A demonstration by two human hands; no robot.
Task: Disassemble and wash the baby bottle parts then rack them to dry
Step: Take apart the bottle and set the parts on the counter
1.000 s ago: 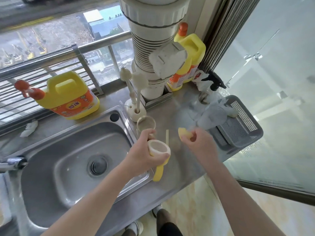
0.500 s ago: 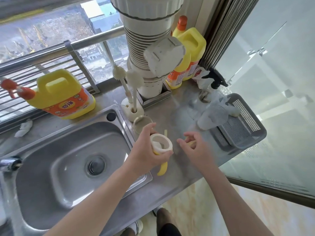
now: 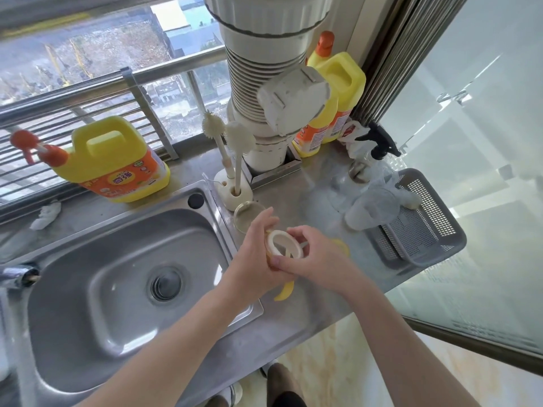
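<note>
Cream plastic bottle collar [image 3: 282, 232], yellow handles, is gripped in the left hand [image 3: 255, 259] — mouth is turned up toward the right hand [image 3: 318, 257], fingers pinched on the rim.

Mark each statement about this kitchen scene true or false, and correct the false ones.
1. The left hand and the right hand both hold the ring. True.
2. The brushes lie in the sink. False: they stand upright in a holder on the counter, behind the sink.
3. The basket sits at the right end of the counter. True.
4. The bottle is in the basket. False: it stands on the counter beside the holder, just behind the left hand.
</note>
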